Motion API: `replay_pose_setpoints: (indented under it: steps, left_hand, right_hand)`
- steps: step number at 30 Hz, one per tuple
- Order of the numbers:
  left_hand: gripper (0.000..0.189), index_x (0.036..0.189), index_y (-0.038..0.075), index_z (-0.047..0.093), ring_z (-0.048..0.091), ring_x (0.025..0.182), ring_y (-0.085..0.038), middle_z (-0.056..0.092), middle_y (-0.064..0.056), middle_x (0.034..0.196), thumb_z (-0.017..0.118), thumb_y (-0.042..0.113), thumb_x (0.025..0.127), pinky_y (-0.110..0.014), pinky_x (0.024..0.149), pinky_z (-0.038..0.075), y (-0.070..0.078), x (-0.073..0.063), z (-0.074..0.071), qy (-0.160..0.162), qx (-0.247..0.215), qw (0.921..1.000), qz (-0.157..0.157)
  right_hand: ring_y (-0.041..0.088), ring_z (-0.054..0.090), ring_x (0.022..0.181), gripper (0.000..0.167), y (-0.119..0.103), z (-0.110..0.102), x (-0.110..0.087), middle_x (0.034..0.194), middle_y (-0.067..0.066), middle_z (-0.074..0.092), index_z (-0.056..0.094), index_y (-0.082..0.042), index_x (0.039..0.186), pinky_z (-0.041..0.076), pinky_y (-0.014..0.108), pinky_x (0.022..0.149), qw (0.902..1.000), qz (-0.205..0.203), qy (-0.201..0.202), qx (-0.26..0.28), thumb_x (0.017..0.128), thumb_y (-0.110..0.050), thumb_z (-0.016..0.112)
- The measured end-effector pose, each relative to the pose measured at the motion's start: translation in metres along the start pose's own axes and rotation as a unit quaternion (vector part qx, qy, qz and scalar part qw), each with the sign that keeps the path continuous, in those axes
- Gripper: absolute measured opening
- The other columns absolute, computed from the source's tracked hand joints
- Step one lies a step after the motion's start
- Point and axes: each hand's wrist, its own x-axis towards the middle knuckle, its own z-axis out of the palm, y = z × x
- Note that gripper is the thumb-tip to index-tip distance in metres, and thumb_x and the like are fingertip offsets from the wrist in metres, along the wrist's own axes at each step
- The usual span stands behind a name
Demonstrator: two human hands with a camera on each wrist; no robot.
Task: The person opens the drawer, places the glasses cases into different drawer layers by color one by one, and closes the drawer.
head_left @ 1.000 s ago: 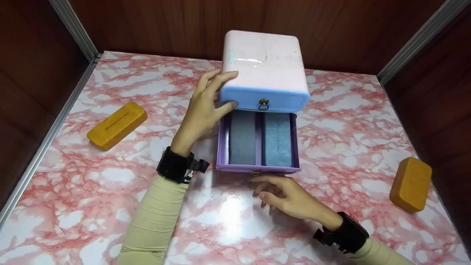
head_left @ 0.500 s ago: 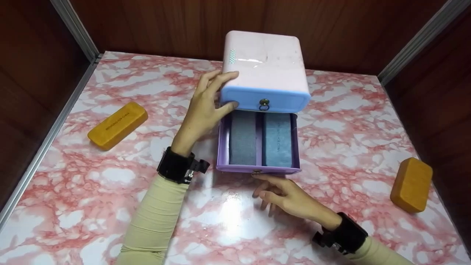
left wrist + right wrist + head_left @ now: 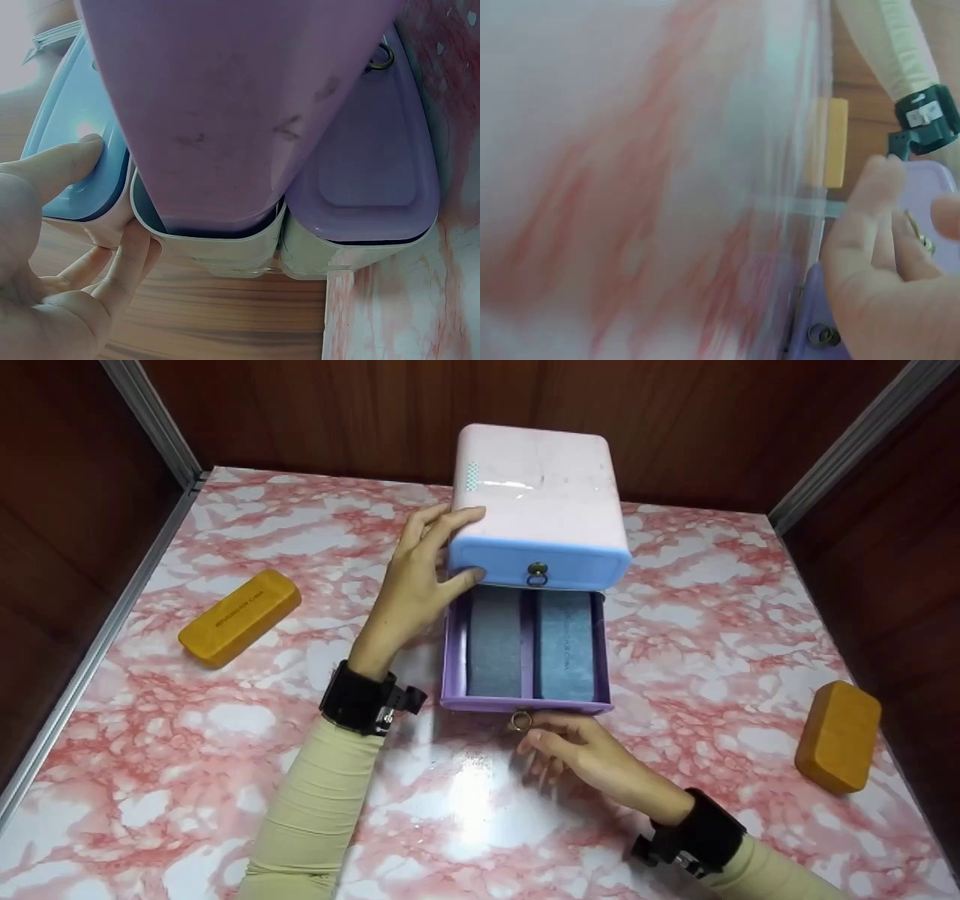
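A small drawer cabinet [image 3: 540, 487] with a pale pink top stands at the back. My left hand [image 3: 412, 577] grips its left front corner, the thumb on the blue drawer front [image 3: 79, 161] and the other fingers along the side and top edge. Below, a purple drawer [image 3: 526, 705] is pulled out, holding a grey-blue case [image 3: 495, 652] and a blue case [image 3: 566, 652], side by side like glasses cases. My right hand [image 3: 592, 757] is at the drawer's ring pull [image 3: 521, 721], index fingertip touching it and thumb close by. The ring tilts outward.
A yellow oblong case [image 3: 240, 619] lies on the left, another yellow case [image 3: 838, 736] on the right. A lower purple drawer [image 3: 364, 150] sits closed beneath. Dark wood panels [image 3: 337, 412] enclose the marbled tabletop [image 3: 187, 780] at the back and sides.
My right hand has shifted slightly, and the ring pull has swung outward into view at the index fingertip. The left hand, drawer and cases have stayed put.
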Motion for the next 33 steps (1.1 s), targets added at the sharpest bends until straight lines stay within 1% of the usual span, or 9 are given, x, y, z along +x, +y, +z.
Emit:
replay_pose_setpoints:
  steps: [3,6,10,14,19,23,27,30,33]
  left_hand:
    - [0.065,0.152,0.032,0.058,0.045,0.147,-0.026,0.04,-0.01,0.16,0.085,0.022,0.093,-0.038,0.11,0.05,-0.001,-0.001,0.0,0.001,-0.003,1.0,0.004]
    - [0.066,0.151,0.031,0.059,0.046,0.147,-0.027,0.04,-0.011,0.16,0.085,0.021,0.092,-0.036,0.111,0.051,-0.001,-0.001,0.0,0.003,-0.006,1.0,0.004]
    - [0.066,0.151,0.031,0.059,0.047,0.146,-0.028,0.04,-0.011,0.16,0.086,0.021,0.092,-0.036,0.111,0.051,-0.001,0.0,0.001,0.004,-0.005,1.0,0.003]
    - [0.066,0.151,0.033,0.059,0.047,0.145,-0.029,0.04,-0.011,0.161,0.086,0.02,0.091,-0.037,0.112,0.05,0.0,0.0,0.001,0.005,-0.004,1.0,-0.002]
    - [0.067,0.15,0.034,0.059,0.048,0.144,-0.028,0.04,-0.01,0.161,0.086,0.02,0.091,-0.037,0.112,0.05,0.0,0.0,0.001,0.003,-0.005,1.0,-0.005]
    - [0.067,0.151,0.034,0.059,0.05,0.143,-0.027,0.041,-0.009,0.16,0.086,0.02,0.091,-0.038,0.111,0.051,0.0,0.001,0.001,0.005,-0.007,1.0,0.0]
    - [0.067,0.151,0.034,0.059,0.049,0.144,-0.027,0.041,-0.01,0.16,0.086,0.021,0.091,-0.041,0.113,0.05,0.0,0.0,0.001,0.005,-0.003,1.0,-0.002]
    - [0.067,0.151,0.035,0.058,0.049,0.144,-0.027,0.04,-0.008,0.161,0.086,0.023,0.091,-0.045,0.114,0.048,0.0,0.0,0.001,0.002,0.005,1.0,-0.006]
    - [0.067,0.151,0.035,0.058,0.049,0.144,-0.027,0.04,-0.007,0.162,0.086,0.024,0.091,-0.046,0.114,0.048,0.0,0.0,0.0,0.001,0.009,0.9999,-0.008]
  right_hand:
    - [0.025,0.07,0.081,0.04,-0.002,0.005,0.001,0.104,0.018,0.074,0.069,0.0,0.134,0.063,0.037,0.07,0.9986,0.016,0.046,0.017,0.11,-0.03,0.059]
    - [0.018,0.068,0.076,0.036,-0.003,0.012,0.003,0.098,0.011,0.075,0.071,-0.002,0.133,0.061,0.032,0.067,0.9949,0.02,0.094,0.032,0.108,-0.027,0.062]
    - [0.016,0.065,0.07,0.031,-0.002,0.02,0.007,0.088,0.009,0.076,0.076,-0.002,0.124,0.058,0.028,0.061,0.988,0.016,0.147,0.046,0.106,-0.024,0.066]
    - [0.015,0.064,0.065,0.026,-0.002,0.025,0.01,0.082,0.009,0.076,0.079,-0.002,0.116,0.054,0.025,0.056,0.9823,0.014,0.182,0.045,0.105,-0.023,0.068]
    - [0.013,0.062,0.062,0.024,-0.002,0.026,0.011,0.08,0.009,0.077,0.08,-0.003,0.113,0.05,0.023,0.055,0.9795,0.015,0.192,0.061,0.105,-0.021,0.067]
    - [0.012,0.06,0.061,0.024,-0.002,0.025,0.012,0.08,0.008,0.076,0.08,-0.002,0.113,0.049,0.022,0.054,0.9795,0.01,0.185,0.079,0.105,-0.02,0.066]
    - [0.013,0.06,0.061,0.025,-0.003,0.022,0.012,0.079,0.007,0.076,0.079,0.0,0.113,0.05,0.022,0.055,0.9793,0.007,0.179,0.095,0.105,-0.019,0.066]
    - [0.014,0.06,0.061,0.024,-0.004,0.019,0.013,0.079,0.007,0.076,0.079,0.002,0.111,0.05,0.023,0.055,0.9767,0.003,0.182,0.114,0.104,-0.017,0.067]
    - [0.014,0.06,0.062,0.023,-0.007,0.016,0.015,0.078,0.007,0.076,0.079,0.003,0.109,0.05,0.023,0.056,0.9738,-0.009,0.186,0.131,0.104,-0.016,0.067]
